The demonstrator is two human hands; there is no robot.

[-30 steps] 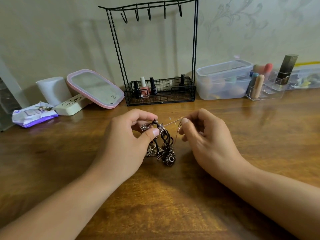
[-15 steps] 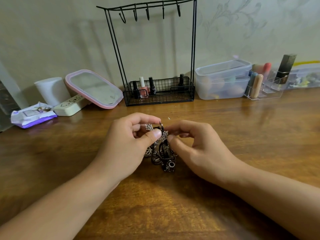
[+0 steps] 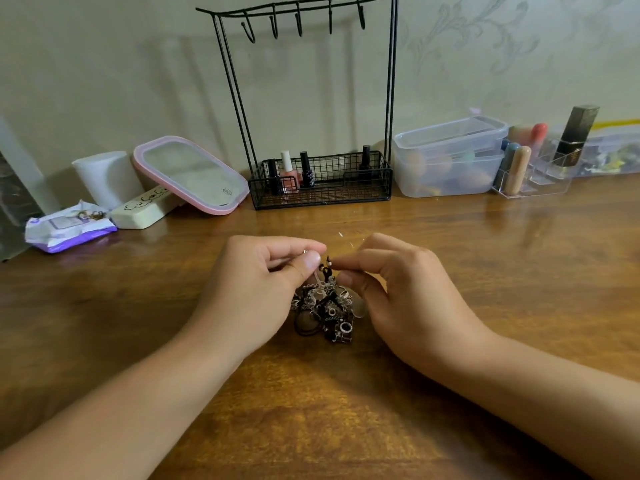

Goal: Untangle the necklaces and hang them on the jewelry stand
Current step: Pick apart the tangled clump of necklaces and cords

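A knotted clump of necklaces (image 3: 325, 306) sits on the wooden table (image 3: 485, 258) at the middle of the view, dark cords and pale chain wound together, with ringed beads at its near edge; its top strands rise up between the two hands; the left hand (image 3: 256, 289) has its grip closed, thumb tip pressed against the forefinger, pinching a pale strand at the top left of the clump; the right hand (image 3: 398, 292) has its fingers curled and its thumb and forefinger drawn together on a dark cord end with a small bead, just beside the left thumb; both forearms reach in from the near edge of the table; the black wire jewelry stand (image 3: 304, 98) stands well behind the clump against the wall, its five hooks (image 3: 298, 24) bare along the top bar; its wire basket base holds several nail polish bottles (image 3: 289, 171), upright; to the left of the stand a pink-rimmed mirror (image 3: 192, 174) leans tilted, with a white cylinder (image 3: 107, 178) and a cream case (image 3: 145, 209) near it and a purple and white packet (image 3: 65, 226) further left; to the right stand two stacked clear plastic boxes (image 3: 450, 157) and a clear organiser (image 3: 533, 174) with cosmetic tubes upright in it
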